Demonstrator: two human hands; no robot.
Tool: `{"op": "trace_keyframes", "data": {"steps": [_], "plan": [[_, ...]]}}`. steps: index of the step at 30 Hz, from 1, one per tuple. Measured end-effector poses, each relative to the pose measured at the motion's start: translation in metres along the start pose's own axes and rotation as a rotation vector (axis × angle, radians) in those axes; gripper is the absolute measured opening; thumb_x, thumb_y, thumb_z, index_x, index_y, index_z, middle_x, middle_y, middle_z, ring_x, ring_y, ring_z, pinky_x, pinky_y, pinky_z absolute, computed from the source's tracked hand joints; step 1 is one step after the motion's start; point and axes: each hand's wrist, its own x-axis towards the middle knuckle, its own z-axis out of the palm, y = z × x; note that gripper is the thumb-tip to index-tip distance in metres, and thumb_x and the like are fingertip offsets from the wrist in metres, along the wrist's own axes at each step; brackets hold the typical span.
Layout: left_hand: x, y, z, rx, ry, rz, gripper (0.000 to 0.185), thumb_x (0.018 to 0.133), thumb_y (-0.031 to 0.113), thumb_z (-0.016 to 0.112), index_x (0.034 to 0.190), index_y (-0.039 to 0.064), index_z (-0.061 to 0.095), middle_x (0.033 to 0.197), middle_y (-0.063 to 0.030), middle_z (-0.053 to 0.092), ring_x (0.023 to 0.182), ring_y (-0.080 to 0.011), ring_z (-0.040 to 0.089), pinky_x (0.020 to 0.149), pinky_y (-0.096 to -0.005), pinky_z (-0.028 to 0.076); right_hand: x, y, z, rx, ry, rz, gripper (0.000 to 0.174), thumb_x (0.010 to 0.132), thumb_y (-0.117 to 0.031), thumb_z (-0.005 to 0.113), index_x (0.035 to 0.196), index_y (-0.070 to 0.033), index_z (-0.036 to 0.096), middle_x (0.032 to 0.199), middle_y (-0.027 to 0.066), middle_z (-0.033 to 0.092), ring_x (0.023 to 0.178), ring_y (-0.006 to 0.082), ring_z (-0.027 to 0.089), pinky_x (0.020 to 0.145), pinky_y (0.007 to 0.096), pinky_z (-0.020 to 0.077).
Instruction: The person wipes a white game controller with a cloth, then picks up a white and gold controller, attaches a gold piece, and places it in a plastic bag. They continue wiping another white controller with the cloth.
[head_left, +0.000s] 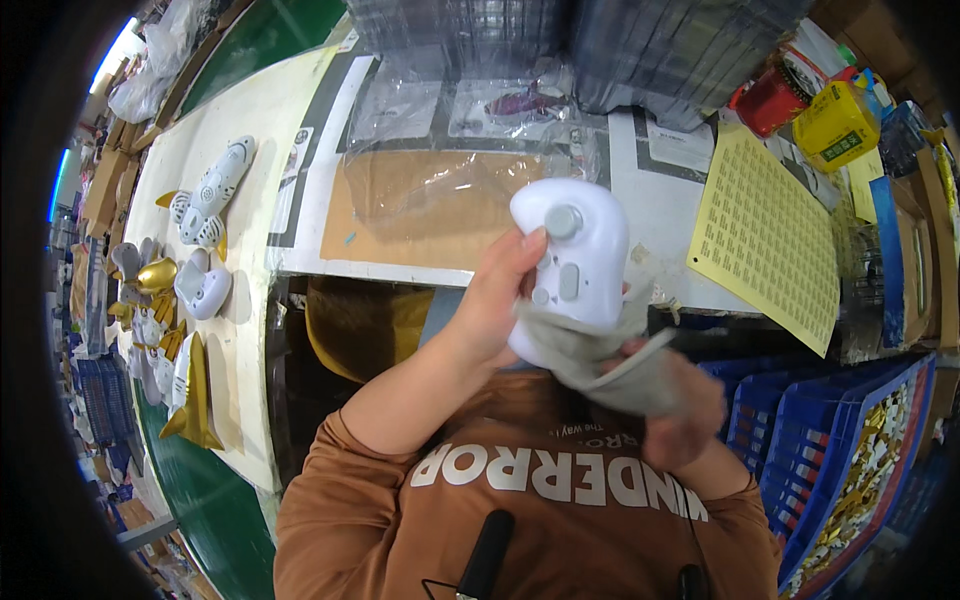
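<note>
My left hand (496, 291) grips a white plastic remote controller (606, 225) by its left edge, thumb near the round grey joystick. Smaller grey buttons sit lower on its face. In my right hand (686, 431) is a grey cloth (600, 371), bunched against the controller's lower end and hiding part of it. Motion blurs the right hand and the cloth. Both hands are above the table's front edge, before my brown shirt. Beyond them a clear plastic bag (405, 184) lies over a sheet of brown cardboard (349, 225).
On the left table, a grey-white toy body (225, 176), another controller (204, 289) and several white-and-gold toy parts (193, 390) lie. Clear plastic trays (667, 52) are stacked behind. At right are a yellow label sheet (765, 232), a yellow bottle (836, 127) and blue crates (810, 442).
</note>
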Motion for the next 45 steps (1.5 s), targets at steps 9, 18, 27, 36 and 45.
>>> {"op": "trace_keyframes", "data": {"steps": [9, 18, 27, 36, 45], "plan": [[0.0, -0.01, 0.008, 0.108, 0.059, 0.02, 0.06, 0.085, 0.047, 0.044, 0.123, 0.001, 0.04, 0.108, -0.0188, 0.056, 0.095, -0.0294, 0.059, 0.083, -0.0398, 0.048, 0.013, 0.006, 0.003, -0.15, 0.191, 0.128, 0.036, 0.09, -0.02, 0.044, 0.11, 0.009, 0.053, 0.114, 0.021, 0.054, 0.106, 0.0286, 0.053, 0.091, 0.0392, 0.0408], [-0.003, 0.011, 0.01, 1.288, -0.231, 0.999, 0.051, 0.069, 0.02, 0.072, 0.113, 0.009, 0.05, 0.113, -0.0157, 0.055, 0.104, -0.0303, 0.054, 0.087, -0.0409, 0.043, 0.003, 0.022, 0.002, -0.058, 0.659, 0.236, 0.035, 0.09, -0.025, 0.044, 0.103, 0.005, 0.055, 0.102, 0.0137, 0.055, 0.093, 0.0217, 0.055, 0.083, 0.0314, 0.0452], [-0.024, -0.002, 0.007, 1.859, -0.193, 1.742, 0.04, 0.065, 0.022, 0.066, 0.1, 0.039, 0.056, 0.093, 0.007, 0.046, 0.092, -0.0125, 0.049, 0.084, -0.0363, 0.035, 0.013, 0.038, -0.034, 0.602, 0.607, 0.443, 0.038, 0.095, -0.024, 0.036, 0.102, 0.007, 0.055, 0.077, 0.007, 0.056, 0.072, 0.0127, 0.052, 0.069, 0.0234, 0.0425], [-0.026, -0.001, 0.0, 1.943, -0.244, 1.79, 0.051, 0.059, 0.03, 0.069, 0.104, 0.048, 0.052, 0.088, 0.0035, 0.036, 0.082, -0.0137, 0.041, 0.08, -0.0347, 0.031, 0.041, 0.024, -0.046, -0.334, 0.446, 0.364, 0.018, 0.087, -0.011, 0.05, 0.081, 0.003, 0.058, 0.068, 0.01, 0.055, 0.063, 0.0105, 0.051, 0.06, 0.025, 0.0411], [-0.03, 0.004, -0.002, 1.871, -0.411, 1.67, 0.045, 0.063, 0.018, 0.063, 0.102, 0.039, 0.056, 0.073, 0.0073, 0.041, 0.065, -0.0079, 0.044, 0.061, -0.0265, 0.032, 0.054, 0.014, -0.045, 0.283, 0.46, 0.305, 0.025, 0.091, -0.018, 0.049, 0.096, 0.005, 0.059, 0.078, -0.0011, 0.057, 0.066, 0.0042, 0.048, 0.061, 0.0176, 0.0383]]}}
